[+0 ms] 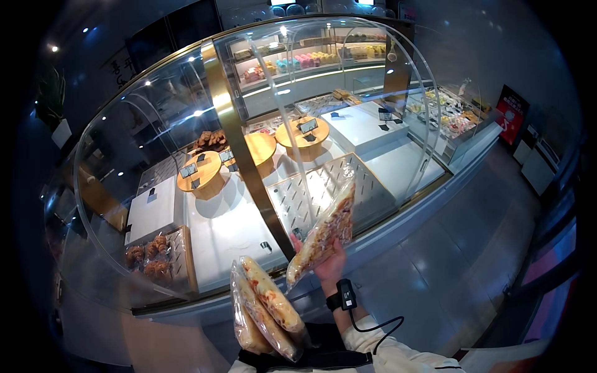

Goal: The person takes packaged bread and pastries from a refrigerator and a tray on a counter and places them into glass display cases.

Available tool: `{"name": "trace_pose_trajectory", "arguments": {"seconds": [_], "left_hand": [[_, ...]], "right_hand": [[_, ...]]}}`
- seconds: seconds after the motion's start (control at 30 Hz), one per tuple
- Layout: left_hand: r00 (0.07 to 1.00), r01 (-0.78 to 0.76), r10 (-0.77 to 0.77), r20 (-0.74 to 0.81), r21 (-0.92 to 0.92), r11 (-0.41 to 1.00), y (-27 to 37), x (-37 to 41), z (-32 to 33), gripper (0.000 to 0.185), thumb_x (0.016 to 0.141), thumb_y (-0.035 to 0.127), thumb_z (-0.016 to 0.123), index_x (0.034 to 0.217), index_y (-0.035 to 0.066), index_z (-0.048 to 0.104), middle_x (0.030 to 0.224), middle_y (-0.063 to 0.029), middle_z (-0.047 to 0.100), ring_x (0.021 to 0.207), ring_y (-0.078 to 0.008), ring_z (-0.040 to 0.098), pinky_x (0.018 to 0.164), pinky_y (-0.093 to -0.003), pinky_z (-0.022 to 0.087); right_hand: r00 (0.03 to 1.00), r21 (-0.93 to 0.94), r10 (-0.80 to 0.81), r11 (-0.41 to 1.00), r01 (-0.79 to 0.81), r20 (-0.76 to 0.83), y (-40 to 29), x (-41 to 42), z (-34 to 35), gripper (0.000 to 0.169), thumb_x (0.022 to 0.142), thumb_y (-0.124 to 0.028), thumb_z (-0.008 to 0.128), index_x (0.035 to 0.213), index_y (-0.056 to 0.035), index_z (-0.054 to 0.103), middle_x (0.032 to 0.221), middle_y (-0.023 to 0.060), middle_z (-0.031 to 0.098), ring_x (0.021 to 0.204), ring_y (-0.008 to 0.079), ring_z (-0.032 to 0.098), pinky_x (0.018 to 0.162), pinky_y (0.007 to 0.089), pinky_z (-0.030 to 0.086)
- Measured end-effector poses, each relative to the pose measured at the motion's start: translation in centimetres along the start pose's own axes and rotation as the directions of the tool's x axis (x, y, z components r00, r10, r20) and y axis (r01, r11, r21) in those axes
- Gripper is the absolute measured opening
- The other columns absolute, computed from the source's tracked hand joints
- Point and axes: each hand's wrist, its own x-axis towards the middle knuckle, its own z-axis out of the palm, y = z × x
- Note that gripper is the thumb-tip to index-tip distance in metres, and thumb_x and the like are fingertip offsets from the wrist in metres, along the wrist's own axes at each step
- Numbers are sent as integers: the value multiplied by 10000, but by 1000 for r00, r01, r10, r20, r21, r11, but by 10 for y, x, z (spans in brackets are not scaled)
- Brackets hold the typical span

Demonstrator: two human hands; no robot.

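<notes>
My right hand (330, 266) holds a long flat bread (326, 228) with a browned topping, sealed in a clear plastic bag. The bread slants upward in front of the curved display case (322, 175). Several long bread loaves in clear bags, one with a red-flecked topping (270, 293), rest close against my body, left of that hand. My left hand is out of view, and what supports these loaves is hidden. Just beyond the held bread lies a slotted metal tray (373, 186) with a wooden rim, inside the case.
Bagged croissants (156, 256) lie on a wood-rimmed tray at the case's left. Round wooden stands (303, 133) carry small signs. A brass-coloured post (240, 156) and clear curved panels divide the case. Tiled floor (419, 289) extends to the right.
</notes>
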Motion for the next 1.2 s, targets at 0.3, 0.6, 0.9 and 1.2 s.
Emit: {"name": "trace_pose_trajectory", "arguments": {"seconds": [0.3, 0.6, 0.9, 1.2], "left_hand": [[931, -272, 266, -251, 13, 962, -59, -52, 73, 487, 914, 309, 516, 1271, -10, 425, 1202, -173, 520, 1052, -297, 555, 908, -395, 467], [909, -290, 324, -264, 160, 944, -79, -34, 97, 477, 922, 309, 505, 1264, -16, 430, 1194, -181, 522, 1042, -301, 561, 899, -395, 474], [951, -220, 250, -180, 173, 960, -66, 4, 97, 501, 910, 328, 496, 1251, -33, 429, 1173, -203, 522, 1035, -325, 561, 901, -426, 453], [930, -208, 189, -315, -26, 978, -55, 11, 77, 513, 909, 372, 471, 1263, 5, 416, 1176, -186, 515, 1054, -327, 547, 920, -466, 425]], "right_hand": [[995, 101, 49, 994, -40, -87, -36, 13, -4, 625, 793, -246, 627, 1345, -117, 364, 1340, 69, 416, 1235, 334, 382, 1037, 680, 233], [997, -50, 46, 997, -50, -68, -101, 14, 20, 639, 797, -297, 611, 1348, -101, 356, 1336, 60, 423, 1251, 361, 368, 1052, 687, 182], [993, -297, -78, 950, 101, 89, -176, 7, 38, 726, 790, -344, 640, 1379, -65, 320, 1358, 170, 388, 1302, 501, 221, 1100, 568, 191], [969, -948, 38, -202, 246, 244, -211, -2, 50, 521, 690, -175, 776, 1131, 9, 568, 1086, 121, 615, 997, 242, 594, 895, 371, 464]]}}
